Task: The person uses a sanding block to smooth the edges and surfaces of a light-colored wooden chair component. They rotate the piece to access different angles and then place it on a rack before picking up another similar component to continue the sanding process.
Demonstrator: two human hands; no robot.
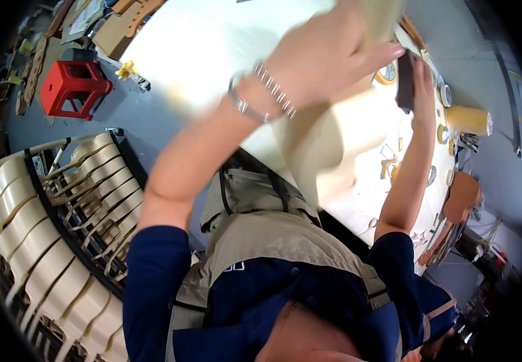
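Note:
My left hand (pixel 333 51) reaches over the white table (pixel 188 42), blurred by motion, with a bracelet and a watch on its wrist. Its fingers are closed around a pale cream piece (pixel 383 21), cut off by the top edge, whose kind I cannot make out. To the right, my right hand (pixel 422 90) grips a dark, flat block (pixel 405 81) held upright, close to the left fingertips. Beneath both hands lie curved beige patches on the tabletop; I cannot tell whether they are a workpiece or shadow.
Rolls of tape (pixel 386 73) and small parts line the table's right side, beside a yellow roll (pixel 467 119) and a brown guitar-shaped body (pixel 461 198). A rack of cream curved pieces (pixel 50 241) stands left. Beyond it is a red stool (pixel 74 89). Another person (pixel 439 311) shows at lower right.

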